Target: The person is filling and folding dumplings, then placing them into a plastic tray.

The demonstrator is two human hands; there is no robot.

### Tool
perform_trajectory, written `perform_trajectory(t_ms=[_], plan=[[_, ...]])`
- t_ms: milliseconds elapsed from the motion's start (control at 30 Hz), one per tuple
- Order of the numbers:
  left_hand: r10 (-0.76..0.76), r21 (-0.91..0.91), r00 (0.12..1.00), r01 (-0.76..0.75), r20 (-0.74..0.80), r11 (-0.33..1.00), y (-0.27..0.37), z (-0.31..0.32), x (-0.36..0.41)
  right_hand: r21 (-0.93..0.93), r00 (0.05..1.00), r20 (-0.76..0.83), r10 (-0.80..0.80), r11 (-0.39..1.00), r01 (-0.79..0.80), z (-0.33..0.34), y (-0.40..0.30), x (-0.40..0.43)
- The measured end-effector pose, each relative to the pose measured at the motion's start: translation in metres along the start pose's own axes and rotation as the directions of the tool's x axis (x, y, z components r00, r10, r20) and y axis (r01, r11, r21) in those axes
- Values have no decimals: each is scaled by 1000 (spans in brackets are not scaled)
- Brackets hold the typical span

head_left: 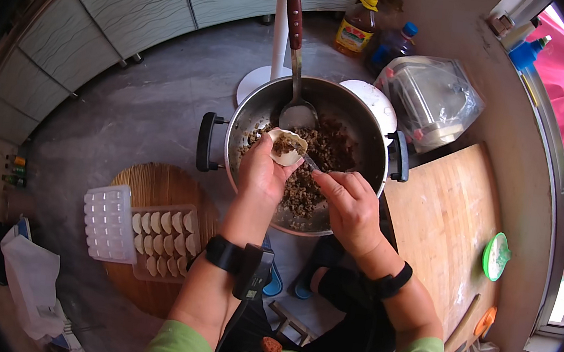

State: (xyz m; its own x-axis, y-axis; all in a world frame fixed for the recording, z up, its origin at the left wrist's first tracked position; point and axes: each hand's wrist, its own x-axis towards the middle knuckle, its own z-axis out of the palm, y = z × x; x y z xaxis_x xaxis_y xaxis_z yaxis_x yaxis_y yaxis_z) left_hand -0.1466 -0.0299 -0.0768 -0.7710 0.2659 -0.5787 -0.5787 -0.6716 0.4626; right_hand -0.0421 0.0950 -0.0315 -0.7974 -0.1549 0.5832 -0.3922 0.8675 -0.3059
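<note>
In my left hand [265, 171] lies a round dumpling wrapper [283, 159], cupped and partly covered with brown minced filling [281, 145]. My right hand [349, 201] grips a thin metal utensil [309, 162], and its tip touches the filling in the wrapper. Both hands are over a large steel pot [371, 108] with black side handles. Loose filling [317, 180] covers much of the pot's bottom. A metal turner [298, 115] with a red-brown handle leans on the far rim, its blade in the filling.
Left, a round wooden table [158, 178] holds a tray of folded dumplings [167, 238] and a white compartment tray [109, 222]. Right, a wooden board [443, 208] carries a green bowl [496, 256] and a rolling pin [463, 318]. Beyond the pot are a white stand [280, 36] and an oil bottle [355, 26].
</note>
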Motion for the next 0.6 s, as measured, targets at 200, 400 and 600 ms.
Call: perform_trajectory(t_ms=[200,400,600], plan=[[8,-7,1000,-8,17,1000,0,1,-2,121,998,-25,55,991,-51,-5,1,8],[10,1,999,-10,47,1000,-2,2,0,158,987,-67,149,978,-137,-8,3,13],[10,3,998,-10,55,1000,-2,2,-2,385,903,-22,430,837,-389,-11,5,14]])
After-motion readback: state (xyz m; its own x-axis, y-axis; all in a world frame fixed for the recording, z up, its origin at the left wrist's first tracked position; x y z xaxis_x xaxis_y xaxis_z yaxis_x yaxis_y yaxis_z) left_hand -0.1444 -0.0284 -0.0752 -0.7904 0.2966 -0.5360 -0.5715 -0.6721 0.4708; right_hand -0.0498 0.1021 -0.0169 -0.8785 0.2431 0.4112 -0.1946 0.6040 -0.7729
